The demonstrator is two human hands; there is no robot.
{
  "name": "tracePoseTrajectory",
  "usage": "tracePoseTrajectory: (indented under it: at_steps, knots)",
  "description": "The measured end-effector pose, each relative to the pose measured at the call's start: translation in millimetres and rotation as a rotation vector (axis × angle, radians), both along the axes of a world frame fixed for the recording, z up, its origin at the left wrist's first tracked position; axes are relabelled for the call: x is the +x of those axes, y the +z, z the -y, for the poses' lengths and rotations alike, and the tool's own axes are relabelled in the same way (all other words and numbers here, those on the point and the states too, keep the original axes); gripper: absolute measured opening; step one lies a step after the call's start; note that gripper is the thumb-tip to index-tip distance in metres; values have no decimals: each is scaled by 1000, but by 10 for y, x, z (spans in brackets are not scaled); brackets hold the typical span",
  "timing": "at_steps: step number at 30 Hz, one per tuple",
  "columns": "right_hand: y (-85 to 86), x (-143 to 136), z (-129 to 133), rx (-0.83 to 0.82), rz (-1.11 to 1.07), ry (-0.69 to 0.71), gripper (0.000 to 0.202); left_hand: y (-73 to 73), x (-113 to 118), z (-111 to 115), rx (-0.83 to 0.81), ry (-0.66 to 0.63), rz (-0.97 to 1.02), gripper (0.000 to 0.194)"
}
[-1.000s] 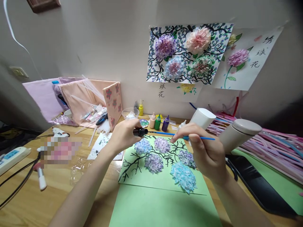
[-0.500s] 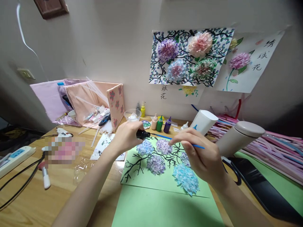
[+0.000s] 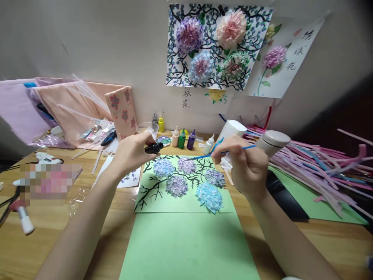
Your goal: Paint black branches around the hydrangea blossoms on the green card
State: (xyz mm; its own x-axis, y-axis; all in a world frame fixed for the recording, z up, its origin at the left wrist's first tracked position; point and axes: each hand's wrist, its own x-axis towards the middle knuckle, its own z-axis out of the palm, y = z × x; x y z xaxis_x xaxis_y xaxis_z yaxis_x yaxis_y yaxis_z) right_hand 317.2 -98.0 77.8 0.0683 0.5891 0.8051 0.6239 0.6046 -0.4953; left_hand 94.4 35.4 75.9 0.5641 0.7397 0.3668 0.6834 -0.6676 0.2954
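Note:
My left hand [image 3: 134, 153] is closed around a small black paint bottle [image 3: 153, 148], tilted with its mouth toward the right. In my right hand [image 3: 241, 163] a thin blue paintbrush [image 3: 201, 157] is pinched, its tip pointing left over the far part of the artwork and apart from the bottle. Below both hands lies a green sheet [image 3: 186, 241] with painted black branches [image 3: 148, 190] and several fluffy flower heads. A turquoise flower [image 3: 210, 196] sits nearest me, and a purple one [image 3: 176, 186] is left of it.
Paint bottles, including a green one [image 3: 182, 139] and a purple one [image 3: 191, 140], stand along the wall. A grey tumbler [image 3: 274, 142] and pink fuzzy stems [image 3: 317, 171] are at right. At left are a fabric box [image 3: 119, 111] and a glue gun [image 3: 48, 158].
The brush tip has come away from the black bottle's mouth, and the gap between the two has widened. My view has turned to the right and downward.

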Motion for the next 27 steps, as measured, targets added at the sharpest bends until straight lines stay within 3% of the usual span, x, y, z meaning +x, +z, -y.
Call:
tracePoseTrajectory:
  at_steps: [7,12,16,27]
  knots:
    - [-379,87,148,-280,123,90,32,54,-25,27,-38,22,168,26]
    - [-719,42,277,-218,114,189,28,64,7,67,-18,25,263,29]
    - [-924,99,339,-165,66,191,24,69,-1,71,-23,7,294,28]
    - [-942,106,329,-146,160,151,21,91,-18,75,2,11,285,25]
